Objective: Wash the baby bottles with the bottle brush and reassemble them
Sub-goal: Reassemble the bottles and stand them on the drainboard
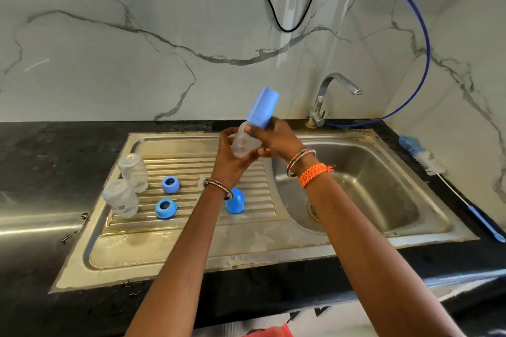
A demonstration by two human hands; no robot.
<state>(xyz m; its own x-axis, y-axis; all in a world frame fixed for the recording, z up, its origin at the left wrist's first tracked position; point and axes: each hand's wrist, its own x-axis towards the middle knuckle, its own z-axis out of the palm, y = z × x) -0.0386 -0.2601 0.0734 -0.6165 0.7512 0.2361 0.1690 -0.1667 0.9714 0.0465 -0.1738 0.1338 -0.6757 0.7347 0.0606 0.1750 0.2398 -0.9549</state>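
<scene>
Over the draining board I hold a clear baby bottle, tilted, with a blue cap on its top. My left hand grips the bottle's lower body. My right hand grips it near the neck, just under the cap. Two more clear bottles stand upside down at the board's left. Two blue collar rings and a blue cap lie on the ridges. A small clear teat shows beside my left wrist. The bottle brush lies on the counter at the right.
The steel sink bowl is to the right, with a chrome tap behind it, not running. A blue hose curves along the marble wall. Black counter surrounds the sink.
</scene>
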